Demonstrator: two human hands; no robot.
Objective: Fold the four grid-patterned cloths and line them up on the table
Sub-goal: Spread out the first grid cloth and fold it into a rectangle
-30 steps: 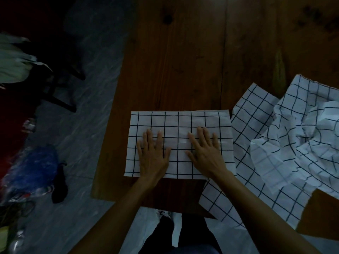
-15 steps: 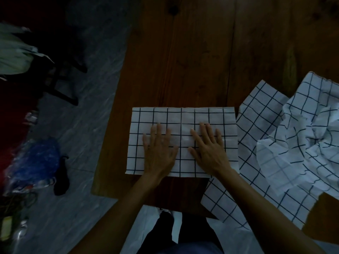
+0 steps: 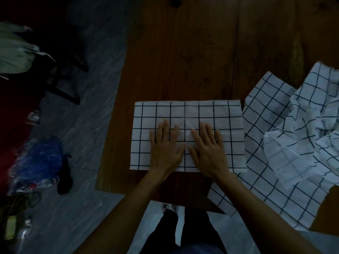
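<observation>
Hands flat on folded cloth, dim room

Lighting is v. low; left third of view is mostly murk. Pale green fabric [image 3: 12, 52] at far left is cut off by the frame edge, can't tell what it is. Dark chair legs [image 3: 62, 85] beside it, upper part lost in shadow. Lower left: blue plastic bag [image 3: 38, 162] w/ blurred clutter below it, contents unreadable; a black item [image 3: 64, 178] lies just beside the bag on the floor. Floor [image 3: 88, 125] is grey, marbled.

Table [image 3: 192, 52] is dark wood planks w/ a knot near the top edge; its left edge and near corner show, far side & right side run out of frame.

Folded cloth [image 3: 187, 114], white w/ black grid, lies as a neat rectangle near the table's front edge, centre of view. Left hand [image 3: 166, 151] rests palm-down on it, fingers straight and slightly spread, gripping nothing. Right hand [image 3: 208, 151] just beside it, also flat, fingers extended, thumbs nearly touching. Both forearms reach in from the bottom.

Right of that: flat unfolded cloth [image 3: 260, 114] touching the folded one's right edge, one corner hanging over the table front. On top of it a crumpled cloth pile [image 3: 304, 136], cut off at the right edge; how many cloths are in it can't be told.
</observation>
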